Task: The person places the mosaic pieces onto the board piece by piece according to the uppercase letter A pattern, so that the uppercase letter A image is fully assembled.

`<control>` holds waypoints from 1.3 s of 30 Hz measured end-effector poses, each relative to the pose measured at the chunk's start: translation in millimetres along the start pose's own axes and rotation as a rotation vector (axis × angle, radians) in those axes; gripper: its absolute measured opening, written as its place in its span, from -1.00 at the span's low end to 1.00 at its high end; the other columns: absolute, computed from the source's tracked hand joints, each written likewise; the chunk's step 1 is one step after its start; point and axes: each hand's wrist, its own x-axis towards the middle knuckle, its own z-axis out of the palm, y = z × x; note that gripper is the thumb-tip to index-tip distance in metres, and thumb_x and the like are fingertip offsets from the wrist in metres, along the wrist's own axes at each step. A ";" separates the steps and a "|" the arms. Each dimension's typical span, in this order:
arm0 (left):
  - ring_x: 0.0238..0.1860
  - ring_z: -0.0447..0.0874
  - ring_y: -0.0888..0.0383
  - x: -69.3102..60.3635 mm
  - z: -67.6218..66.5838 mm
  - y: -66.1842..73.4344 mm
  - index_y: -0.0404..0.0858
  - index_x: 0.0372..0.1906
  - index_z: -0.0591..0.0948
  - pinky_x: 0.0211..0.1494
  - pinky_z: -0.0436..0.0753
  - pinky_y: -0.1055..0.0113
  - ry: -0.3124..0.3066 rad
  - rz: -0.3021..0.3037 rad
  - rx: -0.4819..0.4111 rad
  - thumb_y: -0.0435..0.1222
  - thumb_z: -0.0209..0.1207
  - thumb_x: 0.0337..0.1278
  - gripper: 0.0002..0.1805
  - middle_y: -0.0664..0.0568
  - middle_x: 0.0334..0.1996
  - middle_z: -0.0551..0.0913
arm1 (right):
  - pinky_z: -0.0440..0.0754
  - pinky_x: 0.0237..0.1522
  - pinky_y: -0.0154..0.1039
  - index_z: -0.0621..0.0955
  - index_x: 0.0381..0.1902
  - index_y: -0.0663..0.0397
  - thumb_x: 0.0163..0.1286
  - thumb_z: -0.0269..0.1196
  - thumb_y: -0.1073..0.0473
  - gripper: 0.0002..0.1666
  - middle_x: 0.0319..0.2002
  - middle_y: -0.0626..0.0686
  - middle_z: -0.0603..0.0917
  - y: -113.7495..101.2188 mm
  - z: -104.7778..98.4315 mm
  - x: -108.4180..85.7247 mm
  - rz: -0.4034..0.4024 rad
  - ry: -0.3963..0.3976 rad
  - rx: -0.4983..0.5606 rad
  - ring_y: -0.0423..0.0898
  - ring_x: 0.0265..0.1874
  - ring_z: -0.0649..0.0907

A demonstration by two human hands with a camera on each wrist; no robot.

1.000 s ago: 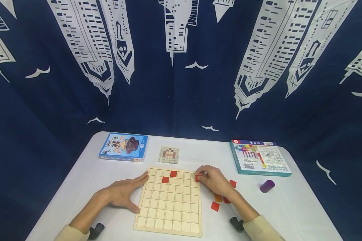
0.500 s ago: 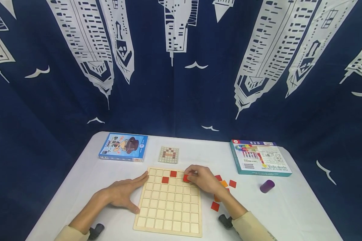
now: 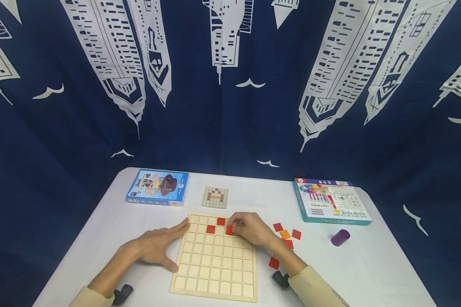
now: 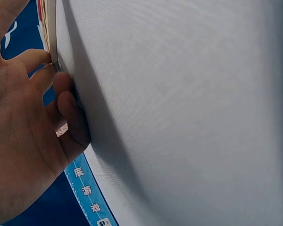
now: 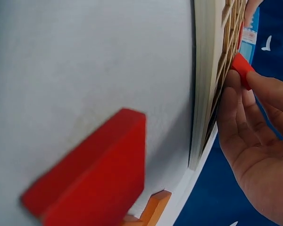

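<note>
A wooden grid board (image 3: 215, 260) lies flat on the table, with one red tile (image 3: 220, 221) in its top row and another red tile (image 3: 210, 229) in the row below. The left hand (image 3: 155, 246) is spread along the board's left edge, thumb and fingertips touching it; in the left wrist view the left hand (image 4: 28, 122) has its fingers at the board's side. Over the board's upper right part, the right hand (image 3: 251, 228) pinches a red tile (image 3: 229, 230). The right wrist view shows that red tile (image 5: 243, 70) tilted between thumb and fingers of the right hand (image 5: 262, 141).
Several loose tiles, red (image 3: 296, 234) and orange (image 3: 285, 234), lie right of the board. Behind it is a small pattern card (image 3: 215, 197). A blue box (image 3: 157, 187) stands back left, a teal-edged box (image 3: 332, 202) back right, and a purple cylinder (image 3: 340, 237) near the latter.
The right hand has moved left over the board with the red tile, from its right edge to the second row, uncovering loose tiles. The left hand has stayed in place.
</note>
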 end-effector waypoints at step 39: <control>0.48 0.27 -0.22 0.2 0.9 -0.1 0.08 0.62 0.09 0.32 0.31 -0.40 0.004 0.003 -0.009 0.28 0.55 -0.54 0.42 0.19 0.62 -0.01 | 0.59 -0.24 -0.34 0.76 -0.19 0.01 0.26 0.40 0.31 -0.83 -0.31 -0.14 0.63 -1.2 6.1 3.6 -0.035 0.003 -0.154 -0.24 -0.35 0.56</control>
